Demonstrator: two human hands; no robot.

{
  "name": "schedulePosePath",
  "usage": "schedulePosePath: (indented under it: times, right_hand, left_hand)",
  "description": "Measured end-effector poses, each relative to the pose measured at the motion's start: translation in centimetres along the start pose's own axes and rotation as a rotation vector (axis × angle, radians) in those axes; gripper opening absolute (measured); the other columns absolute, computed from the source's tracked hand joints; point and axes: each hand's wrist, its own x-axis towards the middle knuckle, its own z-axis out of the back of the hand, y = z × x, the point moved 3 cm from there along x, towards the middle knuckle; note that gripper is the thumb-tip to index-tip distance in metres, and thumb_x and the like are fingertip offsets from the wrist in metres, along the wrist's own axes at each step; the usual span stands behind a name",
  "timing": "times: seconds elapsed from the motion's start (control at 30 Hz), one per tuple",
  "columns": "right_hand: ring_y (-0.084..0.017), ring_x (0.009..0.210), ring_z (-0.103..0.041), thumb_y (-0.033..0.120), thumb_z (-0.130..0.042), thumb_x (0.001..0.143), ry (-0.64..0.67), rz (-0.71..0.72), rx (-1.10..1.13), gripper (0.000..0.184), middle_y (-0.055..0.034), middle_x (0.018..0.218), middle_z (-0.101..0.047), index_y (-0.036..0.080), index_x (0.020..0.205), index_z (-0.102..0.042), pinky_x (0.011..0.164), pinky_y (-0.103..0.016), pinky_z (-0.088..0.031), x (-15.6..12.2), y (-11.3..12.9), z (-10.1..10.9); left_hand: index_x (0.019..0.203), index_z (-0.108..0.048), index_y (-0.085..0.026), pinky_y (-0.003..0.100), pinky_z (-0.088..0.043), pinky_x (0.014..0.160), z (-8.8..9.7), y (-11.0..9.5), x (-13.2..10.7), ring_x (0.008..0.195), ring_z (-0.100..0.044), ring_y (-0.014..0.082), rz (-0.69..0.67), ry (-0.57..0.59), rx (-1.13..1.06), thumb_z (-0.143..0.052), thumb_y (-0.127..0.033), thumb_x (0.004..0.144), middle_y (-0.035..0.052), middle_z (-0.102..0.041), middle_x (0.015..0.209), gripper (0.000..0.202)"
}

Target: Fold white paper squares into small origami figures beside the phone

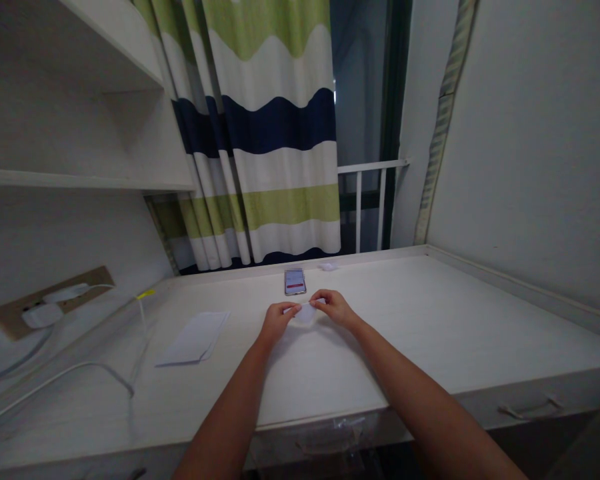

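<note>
Between my two hands is a small white piece of paper [305, 314], held just above the desk. My left hand [279, 320] pinches its left side between thumb and fingers. At its upper right side, my right hand [335, 308] grips it the same way. Just beyond the hands lies a phone [295, 282] with its screen lit. A small white crumpled or folded bit [329, 267] rests behind, near the desk's back edge. Whether the paper is folded I cannot tell.
A stack of white paper sheets [194, 338] lies on the white desk [410, 320] to the left. Cables run from a plugged-in charger [43, 315] on the left wall. Shelves [85, 179] overhang the left side. A striped curtain [280, 127] hangs behind the desk.
</note>
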Motion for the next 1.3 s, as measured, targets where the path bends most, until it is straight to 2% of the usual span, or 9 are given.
schedulePosePath:
  times: [0.17,0.37,0.5,0.6,0.77,0.9,1.0,1.17,1.3]
  right_hand:
    - [-0.012,0.058,-0.050,0.030,-0.056,0.067,0.015,-0.042,0.047,0.017,-0.0021,0.065,-0.062,0.014,0.068,-0.063,0.055,-0.023,-0.037,0.1,-0.4,-0.2]
    - [-0.011,0.056,-0.048,0.032,-0.057,0.066,-0.018,-0.055,0.077,0.020,-0.0022,0.063,-0.061,0.014,0.069,-0.065,0.054,-0.023,-0.036,0.2,-0.6,0.4]
    - [-0.011,0.054,-0.048,0.033,-0.059,0.064,-0.046,-0.081,0.111,0.020,-0.0017,0.061,-0.060,0.014,0.068,-0.064,0.053,-0.023,-0.036,0.3,-0.6,0.6]
    - [-0.011,0.053,-0.048,0.036,-0.061,0.062,-0.071,-0.130,0.170,0.023,-0.0015,0.059,-0.060,0.013,0.067,-0.064,0.052,-0.023,-0.037,0.4,-0.8,0.6]
    - [-0.011,0.052,-0.049,0.041,-0.062,0.059,-0.139,-0.201,0.252,0.028,-0.0014,0.056,-0.059,0.013,0.063,-0.062,0.051,-0.024,-0.038,0.6,-1.4,0.9]
    - [-0.009,0.049,-0.046,0.040,-0.058,0.062,-0.133,-0.173,0.191,0.026,0.0002,0.053,-0.055,0.014,0.061,-0.059,0.050,-0.023,-0.037,0.7,-1.6,1.1]
    - [-0.009,0.049,-0.045,0.038,-0.054,0.067,-0.114,-0.120,0.113,0.024,0.0012,0.054,-0.053,0.014,0.063,-0.058,0.049,-0.022,-0.037,0.6,-1.6,0.9]
    - [-0.009,0.054,-0.047,0.034,-0.052,0.071,-0.016,-0.031,0.023,0.019,0.0005,0.061,-0.055,0.015,0.067,-0.058,0.051,-0.021,-0.038,0.1,-1.0,-0.2]
    - [-0.011,0.060,-0.050,0.035,-0.050,0.073,-0.033,-0.011,0.027,0.020,-0.0009,0.066,-0.057,0.016,0.070,-0.058,0.054,-0.022,-0.040,-0.1,-0.2,-0.6]
  left_hand:
    - [0.065,-0.069,-0.016,0.030,-0.046,0.070,0.1,0.0,0.0,0.070,-0.061,0.0193,-0.018,-0.009,-0.010,-0.061,-0.032,0.062,0.0043,-0.069,0.069,0.018]
    - [0.077,-0.068,-0.011,0.032,-0.049,0.068,-0.3,0.5,0.0,0.073,-0.060,0.0183,0.131,0.048,-0.330,-0.067,-0.039,0.056,0.0081,-0.068,0.079,0.035]
    - [0.075,-0.068,-0.010,0.031,-0.050,0.068,-0.3,0.5,0.0,0.070,-0.060,0.0165,0.167,0.031,-0.406,-0.068,-0.042,0.054,0.0079,-0.068,0.077,0.038]
    - [0.077,-0.068,-0.011,0.029,-0.050,0.065,-0.2,0.5,0.0,0.069,-0.060,0.0163,0.163,0.023,-0.388,-0.067,-0.044,0.055,0.0076,-0.068,0.077,0.040]
    - [0.085,-0.067,-0.010,0.022,-0.045,0.052,-0.1,0.6,0.0,0.069,-0.062,0.0184,0.179,0.046,-0.342,-0.064,-0.045,0.058,0.0108,-0.068,0.081,0.044]
    - [0.090,-0.065,-0.010,0.019,-0.040,0.045,-0.1,0.5,-0.1,0.064,-0.064,0.0183,0.192,0.082,-0.326,-0.061,-0.043,0.061,0.0118,-0.067,0.083,0.044]
    - [0.083,-0.066,-0.010,0.019,-0.037,0.042,-0.2,0.6,-0.1,0.061,-0.063,0.0179,0.173,0.114,-0.258,-0.062,-0.042,0.061,0.0099,-0.067,0.076,0.039]
    - [0.069,-0.066,-0.013,0.022,-0.043,0.052,-0.5,0.6,-0.1,0.065,-0.058,0.0161,0.051,0.104,-0.087,-0.065,-0.035,0.056,0.0052,-0.066,0.069,0.026]
    - [0.064,-0.065,-0.014,0.022,-0.041,0.054,-0.6,0.4,-0.2,0.060,-0.055,0.0141,0.001,0.073,-0.019,-0.063,-0.034,0.057,0.0027,-0.063,0.064,0.021]
